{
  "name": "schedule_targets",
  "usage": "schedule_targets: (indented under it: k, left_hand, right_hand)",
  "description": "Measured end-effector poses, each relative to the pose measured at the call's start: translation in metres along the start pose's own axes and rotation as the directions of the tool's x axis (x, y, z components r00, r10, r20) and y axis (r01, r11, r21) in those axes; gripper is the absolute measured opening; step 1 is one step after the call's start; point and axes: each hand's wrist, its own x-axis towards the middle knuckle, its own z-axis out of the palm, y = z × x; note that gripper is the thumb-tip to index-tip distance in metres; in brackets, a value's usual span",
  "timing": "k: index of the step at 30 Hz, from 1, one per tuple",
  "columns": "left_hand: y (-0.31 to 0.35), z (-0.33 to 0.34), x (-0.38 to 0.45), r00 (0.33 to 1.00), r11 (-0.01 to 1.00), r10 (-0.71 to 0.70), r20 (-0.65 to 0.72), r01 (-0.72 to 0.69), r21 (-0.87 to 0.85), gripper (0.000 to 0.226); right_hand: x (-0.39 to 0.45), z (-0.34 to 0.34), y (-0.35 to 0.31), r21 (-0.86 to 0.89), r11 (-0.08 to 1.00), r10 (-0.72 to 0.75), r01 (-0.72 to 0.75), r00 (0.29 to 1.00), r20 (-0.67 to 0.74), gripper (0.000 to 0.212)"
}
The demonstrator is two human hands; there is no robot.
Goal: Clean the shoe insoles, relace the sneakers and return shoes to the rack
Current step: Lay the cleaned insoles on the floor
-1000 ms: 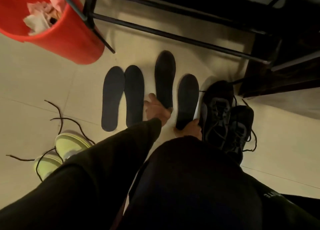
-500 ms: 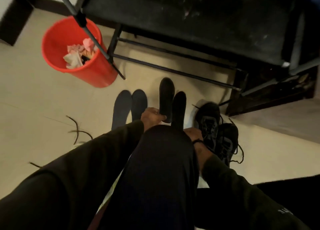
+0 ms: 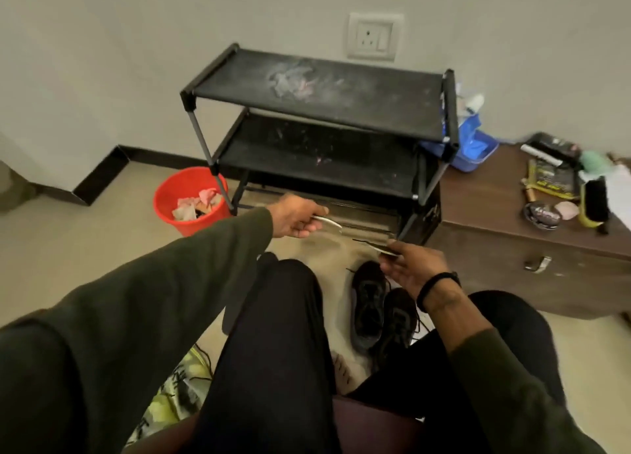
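Insoles are lifted, one in each hand: the left hand (image 3: 300,218) pinches a thin insole (image 3: 327,222) edge-on, the right hand (image 3: 411,267) pinches another insole (image 3: 375,245). Black sneakers (image 3: 382,312) lie on the floor below the right hand; the rack (image 3: 321,126) stands beyond both hands.

Two insoles are off the floor, seen edge-on — one (image 3: 327,222) in the left hand, one (image 3: 375,247) in the right. Black sneakers (image 3: 382,312) sit side by side on the floor — the black rack (image 3: 321,112) stands at the wall.
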Motion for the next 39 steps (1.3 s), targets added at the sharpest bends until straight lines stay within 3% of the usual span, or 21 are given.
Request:
schedule_targets:
  k: [4, 9, 12, 14, 18, 24, 32, 39]
  left_hand:
    - [0.026, 0.006, -0.057, 0.991, 0.992, 0.129, 0.026, -0.129, 0.007, 0.035]
    - [0.049, 0.003, -0.101, 0.967, 0.966, 0.253, 0.032, -0.254, 0.053, 0.022]
    - [0.06, -0.007, -0.112, 0.95, 0.933, 0.305, 0.063, -0.311, 0.18, 0.016]
    - [0.069, -0.014, -0.114, 0.932, 0.898, 0.359, 0.057, -0.361, 0.252, 0.011]
    - [0.067, -0.01, -0.091, 0.912, 0.897, 0.411, -0.012, -0.402, 0.185, 0.015]
    - [0.026, 0.035, -0.012, 0.874, 0.87, 0.428, -0.229, -0.467, -0.158, 0.026]
    - [0.018, 0.07, 0.086, 0.835, 0.842, 0.44, -0.331, -0.512, -0.171, 0.027]
    - [0.02, 0.071, 0.133, 0.836, 0.846, 0.374, -0.402, -0.485, -0.222, 0.044]
  right_hand:
    - [-0.051, -0.019, -0.028, 0.034, 0.995, -0.091, 0.091, 0.996, 0.023, 0.021]
    - [-0.094, -0.041, -0.039, 0.155, 0.96, -0.247, 0.231, 0.965, 0.092, 0.043]
    - [-0.099, -0.051, -0.037, 0.205, 0.938, -0.305, 0.278, 0.946, 0.112, 0.057]
    - [-0.093, -0.051, -0.034, 0.213, 0.935, -0.31, 0.284, 0.945, 0.103, 0.055]
    - [-0.065, -0.042, -0.032, 0.252, 0.928, -0.296, 0.275, 0.954, 0.05, 0.038]
    - [0.003, -0.012, -0.044, 0.362, 0.894, -0.284, 0.265, 0.959, -0.001, 0.02]
    - [0.099, 0.025, -0.067, 0.362, 0.906, -0.177, 0.221, 0.973, -0.151, 0.035]
    - [0.145, 0.024, -0.067, 0.479, 0.863, -0.02, 0.159, 0.959, -0.282, 0.017]
